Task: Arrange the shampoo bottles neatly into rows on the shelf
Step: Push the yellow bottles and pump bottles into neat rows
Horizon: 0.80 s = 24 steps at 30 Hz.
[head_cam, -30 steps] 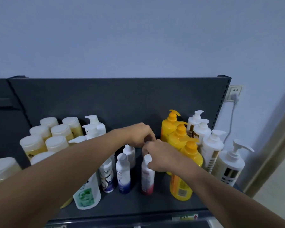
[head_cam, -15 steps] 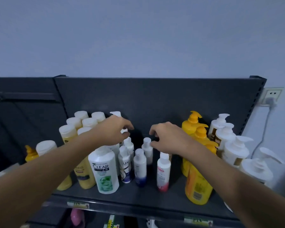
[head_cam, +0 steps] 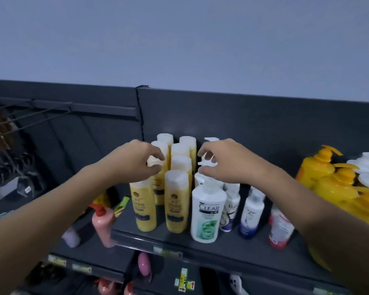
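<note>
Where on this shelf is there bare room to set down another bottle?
Bare shelf runs along the front edge before the yellow bottles; a smaller gap sits between the blue bottle and red bottle. Behind, rows stand crowded.

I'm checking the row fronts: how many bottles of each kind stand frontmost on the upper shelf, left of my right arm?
Yellow bottles with flat white caps: 2
White CLEAR pump bottle: 1
Small white bottles: 3
Total: 6
</note>
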Available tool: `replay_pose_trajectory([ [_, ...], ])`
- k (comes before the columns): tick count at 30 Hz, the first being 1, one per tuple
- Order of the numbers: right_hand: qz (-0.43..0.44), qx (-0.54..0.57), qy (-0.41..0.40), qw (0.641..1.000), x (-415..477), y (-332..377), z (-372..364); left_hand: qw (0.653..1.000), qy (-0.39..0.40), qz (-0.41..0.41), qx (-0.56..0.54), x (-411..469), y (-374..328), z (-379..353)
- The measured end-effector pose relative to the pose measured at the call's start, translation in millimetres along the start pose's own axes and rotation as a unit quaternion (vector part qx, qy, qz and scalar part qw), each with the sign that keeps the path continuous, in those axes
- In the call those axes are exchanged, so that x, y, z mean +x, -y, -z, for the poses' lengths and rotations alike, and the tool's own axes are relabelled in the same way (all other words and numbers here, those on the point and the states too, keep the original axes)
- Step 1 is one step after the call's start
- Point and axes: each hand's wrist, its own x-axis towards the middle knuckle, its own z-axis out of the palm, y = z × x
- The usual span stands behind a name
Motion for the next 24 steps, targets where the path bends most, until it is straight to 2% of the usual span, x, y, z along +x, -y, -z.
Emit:
replay_pose_trajectory([
  [4, -0.005, 0.016, -0.005, 1.000, 22, 31, -18, 1.000, 0.011, -0.027, -0.008, -7, 43, -7],
  [8, -0.022, 0.005, 0.052, 0.998, 32, 40, -46, 0.996, 0.083, -0.036, -0.012, -1, 64, -21],
  [12, -0.028, -0.026, 0.070, 0.997, 40, 45, -66, 0.993, 0.103, -0.052, -0.028, 9, 73, -28],
  [24, -0.061, -0.003, 0.075, 0.995, 57, 54, -76, 0.994, 0.056, -0.084, -0.038, 27, 86, -42],
])
